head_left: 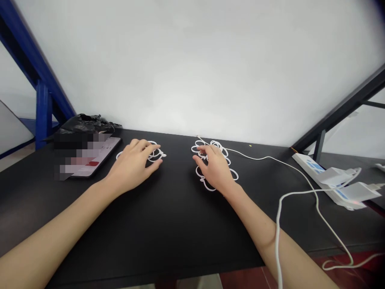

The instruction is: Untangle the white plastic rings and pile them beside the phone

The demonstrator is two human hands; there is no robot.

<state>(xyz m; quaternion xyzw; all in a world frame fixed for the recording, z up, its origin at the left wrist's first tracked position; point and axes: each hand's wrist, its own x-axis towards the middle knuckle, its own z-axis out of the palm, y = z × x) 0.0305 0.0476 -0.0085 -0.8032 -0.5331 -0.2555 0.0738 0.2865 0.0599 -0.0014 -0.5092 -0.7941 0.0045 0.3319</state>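
Two tangles of thin white cable lie on the black table (168, 216). My left hand (134, 164) rests palm down on the smaller tangle (155, 153), its fingers spread across the loops. Over the larger tangle (221, 154) lies my right hand (215, 168), fingers apart and pointing left, touching the loops. Neither hand is closed round a cable. One strand runs from the larger tangle off to the right.
A tablet or phone (94, 158) lies at the left beside a crumpled black bag (86, 122). A white power strip (331, 182) with plugged adapters sits at the right, with a white cable (300, 192) looping over my right forearm. White wall behind, blue frame far left.
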